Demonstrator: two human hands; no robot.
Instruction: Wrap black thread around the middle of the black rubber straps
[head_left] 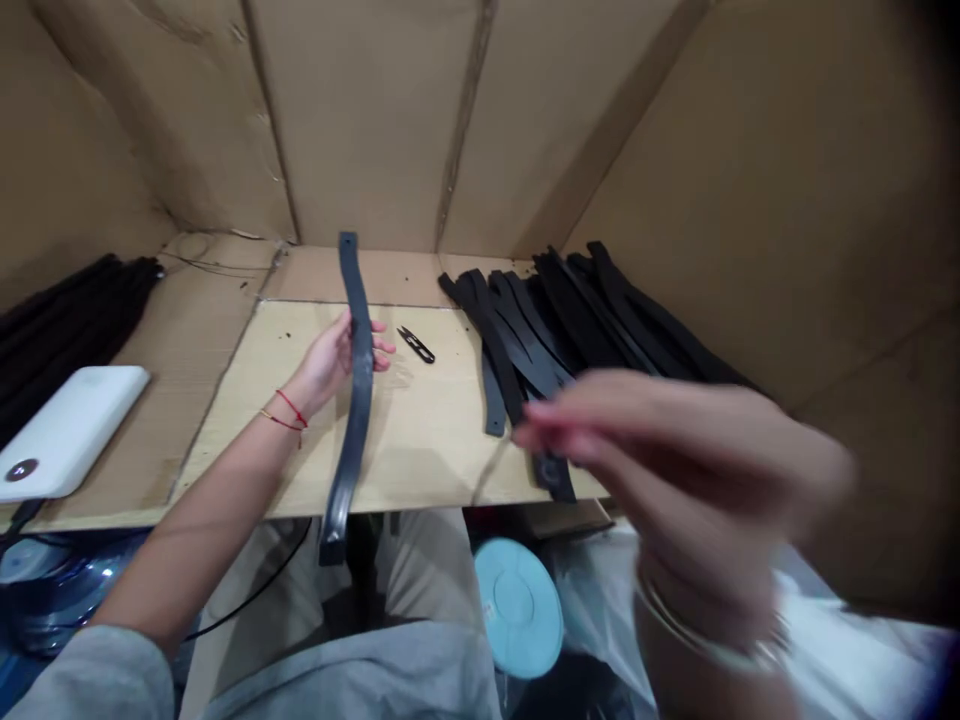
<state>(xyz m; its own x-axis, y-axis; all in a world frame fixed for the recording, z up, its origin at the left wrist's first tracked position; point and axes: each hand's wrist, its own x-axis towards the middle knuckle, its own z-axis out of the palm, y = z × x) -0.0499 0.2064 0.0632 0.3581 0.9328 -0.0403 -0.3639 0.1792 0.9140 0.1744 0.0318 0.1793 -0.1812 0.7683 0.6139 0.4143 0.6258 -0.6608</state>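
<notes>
A long black strap (361,370) with a small hole at its top end lies across the palm of my left hand (334,350). The fingers of that hand show behind and to the right of the strap, loosely supporting it. The strap's lower end hangs past the table's front edge. My right hand (675,460) is raised close to the camera at the right, blurred by motion, with thumb and fingertips pinched together. A faint thin line trails down from that pinch; what it is I cannot make out. Small black thread snips (416,345) lie on the table right of my left hand.
Behind my right hand lies a pile of black straps (555,320). More dark strips (82,300) are bundled at the far left, near a white power bank (82,425). Cardboard walls (367,120) enclose the table (420,440). Below is a light blue round lid (517,608).
</notes>
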